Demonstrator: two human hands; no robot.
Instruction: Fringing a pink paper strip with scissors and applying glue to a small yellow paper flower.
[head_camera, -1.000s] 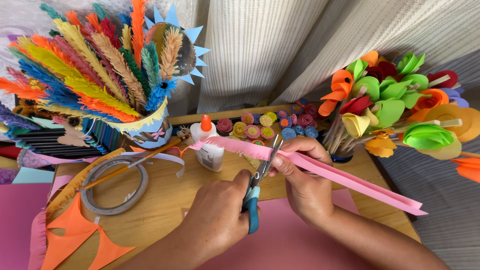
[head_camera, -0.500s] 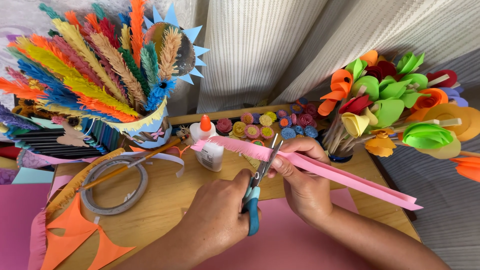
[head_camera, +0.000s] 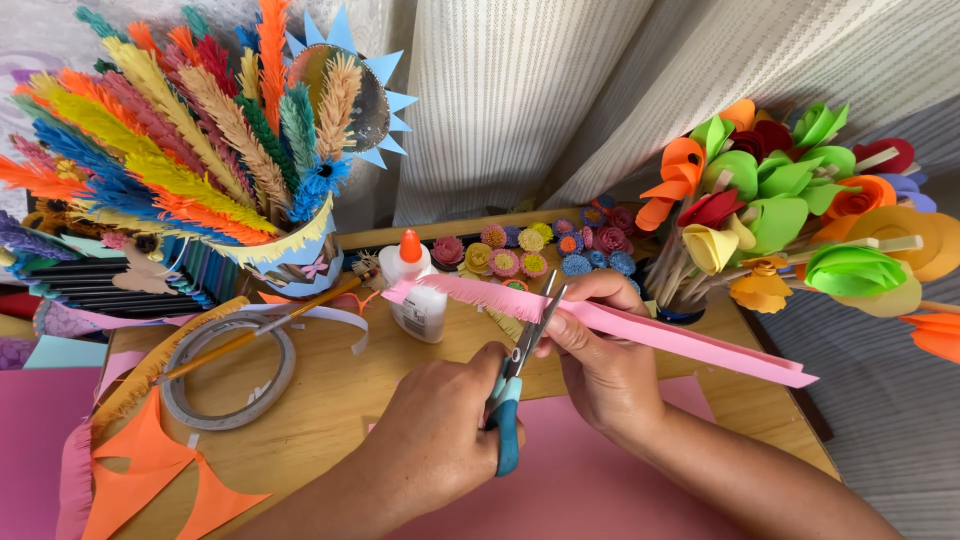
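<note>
Fringe-cutting about a third done: the long folded pink paper strip (head_camera: 640, 330), held over the wooden table (head_camera: 330, 400), is fringed from its left end to the scissors (head_camera: 520, 370), remainder uncut; left hand (head_camera: 440, 440) grips the blue-handled scissors, right hand (head_camera: 600, 350) pinches the strip just beside the blades.

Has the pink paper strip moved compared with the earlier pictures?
Yes, slightly. Against the glue bottle, the pink paper strip has slid toward the right: its fringed left end now lies nearer the bottle, and the scissors cut further along it.
</note>
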